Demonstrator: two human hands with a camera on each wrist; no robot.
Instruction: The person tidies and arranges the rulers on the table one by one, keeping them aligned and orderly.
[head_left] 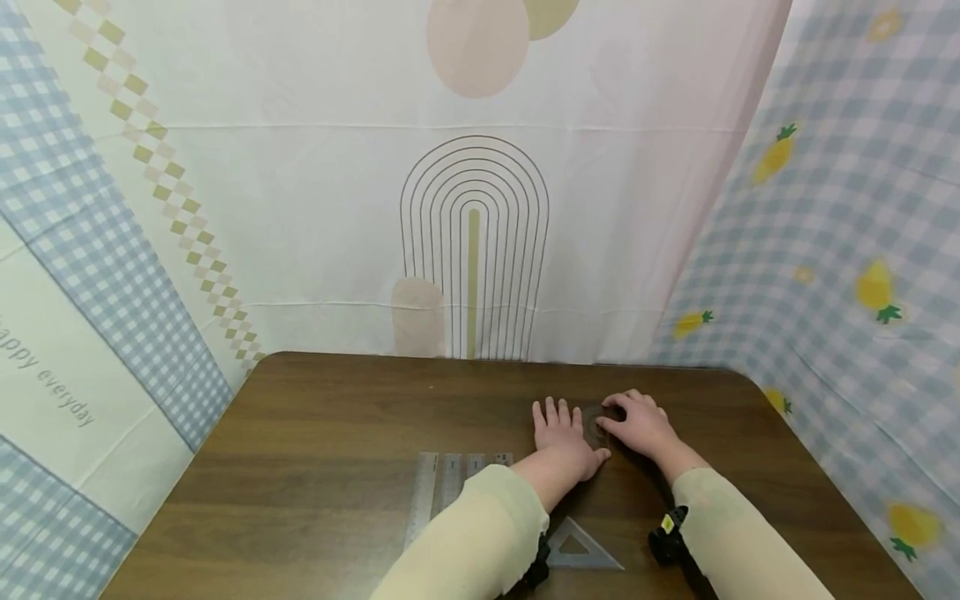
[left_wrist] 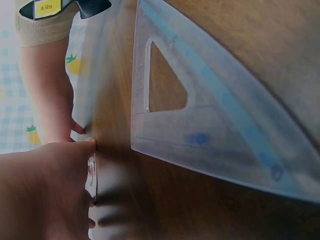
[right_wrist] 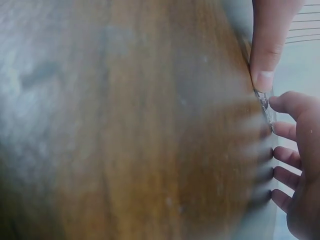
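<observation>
A clear, round-edged piece that looks like a protractor point(head_left: 592, 433) lies flat on the wooden table between both hands. My left hand point(head_left: 562, 437) rests palm down at its left side, fingers straight and spread, thumb near its lower edge. At its right side my right hand point(head_left: 641, 423) curls thumb and forefinger onto the edge. The right wrist view has the right hand's fingertips point(right_wrist: 285, 130) low at the tabletop, close to the left thumb point(right_wrist: 265, 65). Much of the clear piece is hidden. Nearer the body lies a clear set square point(left_wrist: 200, 142) with a triangular hole.
Several clear rulers point(head_left: 423, 492) lie side by side left of the left forearm, partly covered by its sleeve. The brown table point(head_left: 315, 425) ends at a patterned cloth point(head_left: 330, 225) behind. Another checked cloth point(head_left: 840, 333) hangs along the right side.
</observation>
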